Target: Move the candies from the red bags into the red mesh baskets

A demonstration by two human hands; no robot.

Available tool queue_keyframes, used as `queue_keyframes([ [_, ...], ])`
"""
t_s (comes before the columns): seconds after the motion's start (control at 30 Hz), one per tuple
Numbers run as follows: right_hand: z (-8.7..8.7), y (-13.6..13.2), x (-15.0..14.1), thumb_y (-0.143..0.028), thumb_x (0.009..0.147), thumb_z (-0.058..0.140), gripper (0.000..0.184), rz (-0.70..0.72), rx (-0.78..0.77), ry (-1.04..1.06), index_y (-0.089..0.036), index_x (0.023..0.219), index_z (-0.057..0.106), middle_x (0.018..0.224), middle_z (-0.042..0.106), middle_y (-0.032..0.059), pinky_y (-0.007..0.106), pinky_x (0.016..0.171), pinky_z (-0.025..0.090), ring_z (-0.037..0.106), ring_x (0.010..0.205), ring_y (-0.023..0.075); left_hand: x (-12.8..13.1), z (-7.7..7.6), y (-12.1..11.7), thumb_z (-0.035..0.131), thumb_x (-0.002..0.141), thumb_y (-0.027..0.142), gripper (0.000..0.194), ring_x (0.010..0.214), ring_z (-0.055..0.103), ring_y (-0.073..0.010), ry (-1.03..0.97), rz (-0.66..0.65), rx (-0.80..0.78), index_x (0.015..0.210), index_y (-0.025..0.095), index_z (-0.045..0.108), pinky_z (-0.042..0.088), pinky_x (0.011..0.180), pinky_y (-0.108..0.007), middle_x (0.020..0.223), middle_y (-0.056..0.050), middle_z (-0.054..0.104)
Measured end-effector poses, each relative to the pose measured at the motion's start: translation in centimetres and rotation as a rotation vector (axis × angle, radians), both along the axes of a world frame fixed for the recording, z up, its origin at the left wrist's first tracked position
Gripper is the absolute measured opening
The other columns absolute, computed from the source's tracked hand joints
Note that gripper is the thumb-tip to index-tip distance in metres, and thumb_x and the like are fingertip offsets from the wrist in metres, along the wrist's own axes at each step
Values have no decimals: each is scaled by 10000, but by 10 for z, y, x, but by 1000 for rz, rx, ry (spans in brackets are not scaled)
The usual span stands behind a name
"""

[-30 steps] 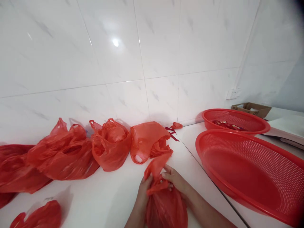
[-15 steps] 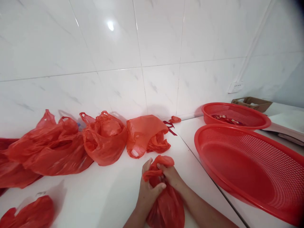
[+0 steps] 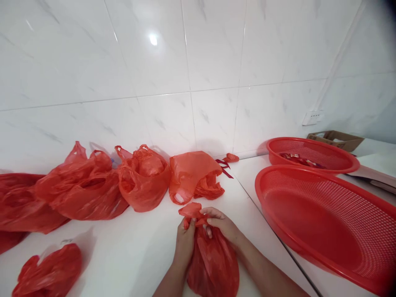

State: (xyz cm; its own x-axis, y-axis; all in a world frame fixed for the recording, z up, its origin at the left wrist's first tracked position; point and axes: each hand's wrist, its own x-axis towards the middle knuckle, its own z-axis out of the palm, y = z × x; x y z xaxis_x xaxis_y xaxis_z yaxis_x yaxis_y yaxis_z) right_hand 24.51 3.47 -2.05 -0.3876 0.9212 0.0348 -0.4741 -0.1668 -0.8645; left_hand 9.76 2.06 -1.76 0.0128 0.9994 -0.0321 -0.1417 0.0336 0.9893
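A filled red plastic bag rests on the white table at the bottom centre, its contents hidden. My left hand grips the bag's gathered neck from the left, thumb pressed on the plastic. From the right, my right hand pinches the same neck with thumb and fingers, a fingertip showing through a gap below the twist. The bag's loose top flops to the left above my hands. Just beyond lies another red plastic bag on its side, touching neither hand.
Several filled red bags line the tiled wall to the left, and a small red bundle lies at the front left. On the right stand a large red basket, a second basket with wrapped packets, and a cardboard box.
Both hands have shifted their grip on the bag's neck. The loose top has swung from right to left. The camera view has turned slightly left.
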Motion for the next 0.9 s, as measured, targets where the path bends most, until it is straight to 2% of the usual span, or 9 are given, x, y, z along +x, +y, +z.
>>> queue_keyframes([
  [0.13, -4, 1, 0, -313, 695, 695, 454, -27, 45, -73, -230, 1090, 485, 610, 587, -60, 201, 421, 331, 477, 405, 84, -2, 1, 0, 584, 808, 396, 315, 923, 632, -219, 41, 11, 150, 1005, 167, 674, 474, 853, -351, 1054, -88, 683],
  [0.23, -4, -3, 1, -331, 706, 706, 313, -60, 22, -144, -212, 943, 540, 540, 554, -57, 211, 454, 336, 471, 433, 89, -1, 5, -6, 547, 828, 354, 231, 992, 613, -237, 125, -54, 299, 889, 191, 698, 474, 873, -366, 1127, -92, 651],
  [0.33, -1, -6, 3, -332, 763, 640, 196, -51, -52, -113, -193, 891, 586, 514, 537, -45, 216, 485, 326, 454, 453, 85, 1, 8, -14, 505, 840, 272, 181, 922, 629, -227, 199, -90, 391, 850, 208, 674, 489, 825, -369, 1017, -78, 678],
  [0.4, 0, -4, 5, -314, 755, 613, 222, -5, -109, -43, -196, 943, 596, 514, 539, -46, 219, 469, 306, 438, 434, 87, 3, 7, -18, 445, 854, 210, 208, 848, 630, -202, 225, -91, 374, 924, 215, 641, 490, 790, -357, 931, -55, 682],
  [0.47, 0, -1, 7, -324, 744, 599, 233, 25, -207, 2, -195, 939, 593, 552, 573, -32, 229, 495, 344, 487, 470, 107, 2, 7, -18, 410, 843, 151, 241, 826, 614, -183, 273, -76, 361, 942, 218, 620, 476, 790, -340, 907, -36, 666],
  [0.57, -4, 4, 8, -350, 733, 633, 243, 36, -307, 14, -189, 908, 581, 666, 620, -10, 249, 587, 414, 557, 579, 122, 0, 4, -15, 413, 800, 97, 232, 825, 581, -177, 370, -92, 452, 789, 205, 618, 455, 772, -315, 868, -30, 618],
  [0.63, -6, 4, 9, -311, 703, 695, 312, 79, -228, 42, -189, 961, 569, 763, 639, 1, 246, 632, 426, 575, 634, 115, -1, 1, -12, 408, 791, 81, 240, 807, 565, -173, 422, -93, 513, 709, 195, 603, 449, 731, -301, 846, -34, 580],
  [0.73, -6, 0, 11, -237, 666, 754, 496, 165, -77, 61, -201, 1103, 524, 910, 645, 26, 260, 708, 437, 600, 733, 122, -2, -3, -10, 412, 786, 63, 249, 825, 549, -169, 489, -31, 525, 697, 191, 606, 450, 720, -294, 889, -42, 547],
  [0.9, 0, -5, 14, -189, 669, 734, 632, 191, -1, -140, -219, 1234, 453, 893, 642, 14, 293, 748, 445, 593, 766, 133, -3, -8, -11, 418, 810, 72, 243, 859, 546, -168, 564, -13, 529, 733, 194, 613, 466, 741, -298, 932, -45, 537],
])
